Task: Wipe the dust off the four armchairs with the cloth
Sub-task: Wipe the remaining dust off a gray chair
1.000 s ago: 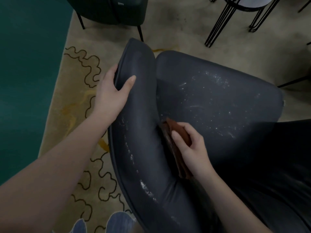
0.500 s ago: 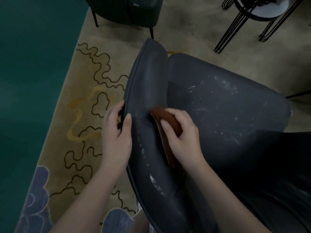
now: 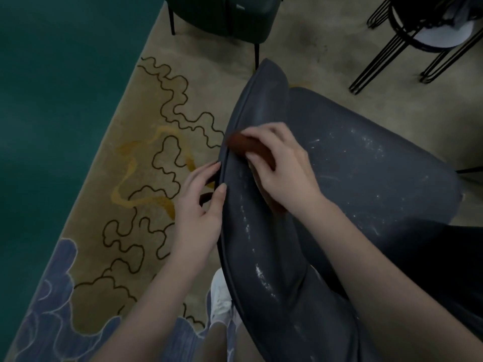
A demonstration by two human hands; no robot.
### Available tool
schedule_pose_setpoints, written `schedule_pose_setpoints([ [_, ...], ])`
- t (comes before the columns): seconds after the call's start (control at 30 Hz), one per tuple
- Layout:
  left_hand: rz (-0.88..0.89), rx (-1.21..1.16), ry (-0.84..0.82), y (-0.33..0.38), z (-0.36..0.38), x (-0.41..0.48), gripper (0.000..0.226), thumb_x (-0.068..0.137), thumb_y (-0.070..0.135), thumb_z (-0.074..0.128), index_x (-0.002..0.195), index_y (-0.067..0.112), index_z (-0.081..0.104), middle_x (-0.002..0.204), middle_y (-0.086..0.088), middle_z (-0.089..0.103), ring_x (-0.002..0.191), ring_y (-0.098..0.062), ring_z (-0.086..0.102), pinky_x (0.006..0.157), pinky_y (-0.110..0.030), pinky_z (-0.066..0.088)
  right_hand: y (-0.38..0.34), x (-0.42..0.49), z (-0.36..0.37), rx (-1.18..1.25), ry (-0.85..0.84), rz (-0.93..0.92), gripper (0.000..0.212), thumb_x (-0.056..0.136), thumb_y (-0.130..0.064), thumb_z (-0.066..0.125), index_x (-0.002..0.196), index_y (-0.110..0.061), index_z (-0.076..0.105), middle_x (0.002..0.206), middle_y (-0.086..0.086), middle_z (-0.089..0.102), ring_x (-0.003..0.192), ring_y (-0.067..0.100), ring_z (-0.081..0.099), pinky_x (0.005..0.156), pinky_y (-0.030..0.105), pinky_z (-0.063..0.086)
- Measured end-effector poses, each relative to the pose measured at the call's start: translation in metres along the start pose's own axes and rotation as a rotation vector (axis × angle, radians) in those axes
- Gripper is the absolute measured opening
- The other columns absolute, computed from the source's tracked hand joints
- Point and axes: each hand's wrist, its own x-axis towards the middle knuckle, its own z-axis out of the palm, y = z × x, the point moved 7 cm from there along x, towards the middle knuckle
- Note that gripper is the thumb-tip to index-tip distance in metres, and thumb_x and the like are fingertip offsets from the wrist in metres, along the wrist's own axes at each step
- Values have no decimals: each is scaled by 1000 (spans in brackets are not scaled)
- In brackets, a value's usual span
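Rug (image 3: 146,158): tan with a dark squiggle pattern. It carries both chairs, and teal floor runs along its left edge.
Armchair (image 3: 366,178): dark grey, seen from above and behind. White dust streaks the seat and the near stretch of the padded top rim; the far stretch of the rim looks cleaner.
Second armchair (image 3: 224,17): dark green, at the rug's far edge. Only the lower shell and legs show, so its dust can't be judged from here.
Wire-legged stand (image 3: 428,30): far right corner, well apart from the work.
Right hand (image 3: 282,168): fingers curled over the cloth, pressing it onto the rim by the outer edge. Probably bearing down so the wipe drags the dust rather than skating over it.
Left hand (image 3: 201,212): wrapped on the rim's outer edge just beside the cloth, thumb on top, fingers tucked under. Likely bracing the chair against the push.
Cloth (image 3: 243,145): rust-brown, bunched under the right hand, about midway along the rim.
Dust (image 3: 261,275): thickest on the near rim, below both hands, so that looks like the next patch. This chair is part-done and the task looks early.
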Motion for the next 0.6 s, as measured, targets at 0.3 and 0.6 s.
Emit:
schedule_pose_setpoints([
  [0.3,5,-30,-38,-14,-5,-12,37,97,7,57,127,29,56,135,7,53,128,-7,49,103,-30,47,-6,-54,-4,56,-135,-85,26,90,-14,61,115,-18,68,118,-3,56,109,12,58,93,31,49],
  [0.6,-21,-157,-22,-21,-8,-24,36,90,19,53,123,32,58,130,4,56,124,-8,52,98,-19,44,-19,-25,12,-45,-131,-186,28,91,-10,60,117,-14,67,121,3,56,106,18,58,86,33,51],
])
